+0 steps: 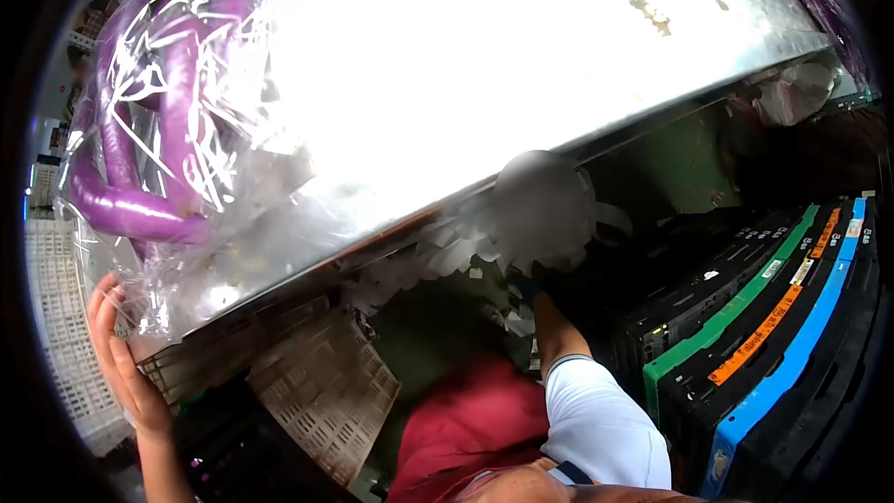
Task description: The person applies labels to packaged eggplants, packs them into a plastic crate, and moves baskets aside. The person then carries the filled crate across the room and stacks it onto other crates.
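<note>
Long purple eggplants [182, 102] lie in a clear plastic bag [140, 293] on the left end of a shiny metal table [447, 56]. At the table's near left corner is my left hand [121, 354], its fingers stretched out and apart beside the loose end of the bag, seemingly touching it. My right arm reaches down to the table's near edge. There my right hand [523, 291] is close to crumpled, whitish plastic bags [438, 256] hanging under the edge. Shadow and a round blurred patch hide its fingers, so whatever it may hold is not visible.
Folded black crates [698, 317] with green, orange and blue strips are stacked at the right. A brownish plastic crate [326, 391] stands below the table, and a white crate [70, 317] at far left. More purple bagged goods [819, 0] show at the upper right.
</note>
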The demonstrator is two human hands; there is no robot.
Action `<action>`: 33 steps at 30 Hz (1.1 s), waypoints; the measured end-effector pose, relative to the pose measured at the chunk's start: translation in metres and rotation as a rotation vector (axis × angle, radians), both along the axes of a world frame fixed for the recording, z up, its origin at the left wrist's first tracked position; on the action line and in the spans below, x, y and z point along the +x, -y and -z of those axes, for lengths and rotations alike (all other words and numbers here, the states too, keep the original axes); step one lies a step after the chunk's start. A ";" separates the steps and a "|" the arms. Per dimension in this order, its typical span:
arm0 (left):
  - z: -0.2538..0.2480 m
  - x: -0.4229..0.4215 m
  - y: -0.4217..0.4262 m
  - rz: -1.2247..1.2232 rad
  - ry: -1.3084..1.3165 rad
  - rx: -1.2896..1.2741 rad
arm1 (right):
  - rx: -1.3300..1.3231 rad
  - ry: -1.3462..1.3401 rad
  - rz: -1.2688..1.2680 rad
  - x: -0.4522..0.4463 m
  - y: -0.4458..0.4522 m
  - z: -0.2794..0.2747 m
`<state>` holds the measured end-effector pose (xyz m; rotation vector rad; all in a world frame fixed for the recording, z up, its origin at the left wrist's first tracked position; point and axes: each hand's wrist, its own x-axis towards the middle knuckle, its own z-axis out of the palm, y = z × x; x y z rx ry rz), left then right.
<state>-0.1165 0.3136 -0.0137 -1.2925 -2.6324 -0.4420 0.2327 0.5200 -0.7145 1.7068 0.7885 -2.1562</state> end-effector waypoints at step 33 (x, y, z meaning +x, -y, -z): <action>-0.083 0.181 0.051 -0.108 1.739 0.992 | 1.199 -0.734 -1.270 -0.198 0.049 -0.800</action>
